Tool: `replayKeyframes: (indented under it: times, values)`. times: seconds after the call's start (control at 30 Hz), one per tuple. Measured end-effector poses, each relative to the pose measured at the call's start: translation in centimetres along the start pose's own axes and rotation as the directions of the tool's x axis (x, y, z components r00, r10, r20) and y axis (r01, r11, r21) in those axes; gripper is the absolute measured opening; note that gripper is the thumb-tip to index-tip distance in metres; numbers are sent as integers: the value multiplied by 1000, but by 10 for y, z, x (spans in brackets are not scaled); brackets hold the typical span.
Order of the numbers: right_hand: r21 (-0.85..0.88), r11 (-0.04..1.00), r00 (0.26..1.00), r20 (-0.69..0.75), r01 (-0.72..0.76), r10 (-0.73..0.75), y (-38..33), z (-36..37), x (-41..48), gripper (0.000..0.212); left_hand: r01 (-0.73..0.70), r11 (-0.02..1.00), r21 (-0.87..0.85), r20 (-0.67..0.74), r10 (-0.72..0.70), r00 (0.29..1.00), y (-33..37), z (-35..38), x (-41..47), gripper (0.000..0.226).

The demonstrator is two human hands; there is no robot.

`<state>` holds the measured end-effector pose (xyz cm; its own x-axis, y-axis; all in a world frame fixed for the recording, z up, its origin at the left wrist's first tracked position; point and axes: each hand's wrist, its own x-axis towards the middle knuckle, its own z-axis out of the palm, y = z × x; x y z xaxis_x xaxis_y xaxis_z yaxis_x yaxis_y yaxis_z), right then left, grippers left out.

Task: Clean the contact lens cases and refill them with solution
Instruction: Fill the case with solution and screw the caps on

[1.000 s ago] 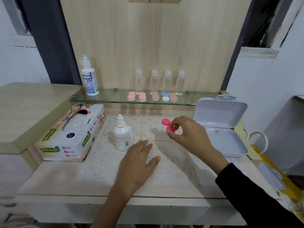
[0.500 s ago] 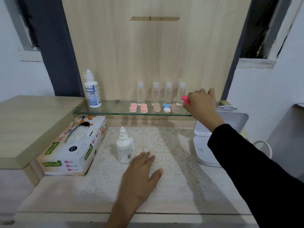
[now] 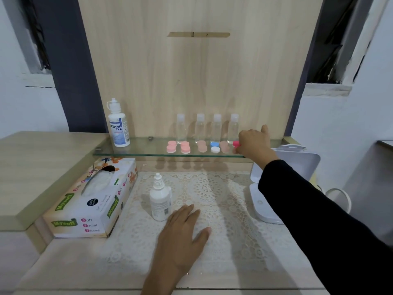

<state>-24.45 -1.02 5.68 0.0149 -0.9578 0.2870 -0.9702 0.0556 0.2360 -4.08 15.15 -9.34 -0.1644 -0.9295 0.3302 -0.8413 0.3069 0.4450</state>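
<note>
My right hand (image 3: 254, 143) holds a bright pink lens case (image 3: 236, 143) at the right end of the glass shelf (image 3: 140, 149), low over the glass. Several other lens cases lie in a row on that shelf: pale pink ones (image 3: 171, 146), peach ones (image 3: 202, 145) and a blue-and-white one (image 3: 215, 146). My left hand (image 3: 180, 235) rests flat, fingers spread, on the lace mat (image 3: 223, 209). A small white solution bottle (image 3: 160, 199) stands just left of that hand's fingers.
A bigger solution bottle (image 3: 118, 124) stands at the shelf's left end and several small clear bottles (image 3: 208, 127) line its back. A tissue box (image 3: 93, 199) sits on the left. An open white plastic box (image 3: 276, 188) lies on the right, partly hidden by my sleeve.
My right hand has carried the bright pink case up from the mat to the right end of the shelf and lowered it there. My left hand has stayed on the mat.
</note>
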Motion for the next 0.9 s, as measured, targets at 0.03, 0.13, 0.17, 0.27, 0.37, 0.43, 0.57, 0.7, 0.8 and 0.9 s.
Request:
replayKeyframes:
  times: [0.03,0.13,0.17,0.27,0.37,0.43,0.57,0.7,0.8,0.9]
  values:
    - [7,1000,1000,0,0,0,0,0,1,38,-4,1000,-1,-7,4,1000,1,-1,0,68]
    - [30,1000,1000,-5,0,0,1,1,1,39,-3,1000,-5,-6,3,1000,1,0,0,63]
    - [37,999,1000,-8,0,1,1,1,1,38,-5,1000,-8,-8,5,1000,0,1,0,62]
    - [48,999,1000,-12,-2,3,0,1,2,38,-8,1000,1,-7,8,1000,0,2,0,62]
    - [51,999,999,-34,-9,11,0,1,2,41,1,1000,-1,-5,-1,1000,1,0,1,59]
    - [53,998,996,-81,-22,26,1,0,1,44,6,1000,-1,-5,-6,1000,3,-1,0,58]
    - [106,994,973,-224,-35,58,-1,-5,-5,40,3,1000,-3,-10,-3,1000,4,-2,0,58]
    - [254,965,909,-414,68,45,-13,-9,-19,35,-6,1000,-2,-14,6,1000,3,-2,0,60]
    - [332,923,876,-482,196,-13,-30,-7,-33,28,-5,1000,-8,-11,5,1000,4,-1,-1,58]
    - [431,830,862,-494,354,-111,-50,-1,-47,21,-13,999,-46,-60,11,998,5,-2,0,50]
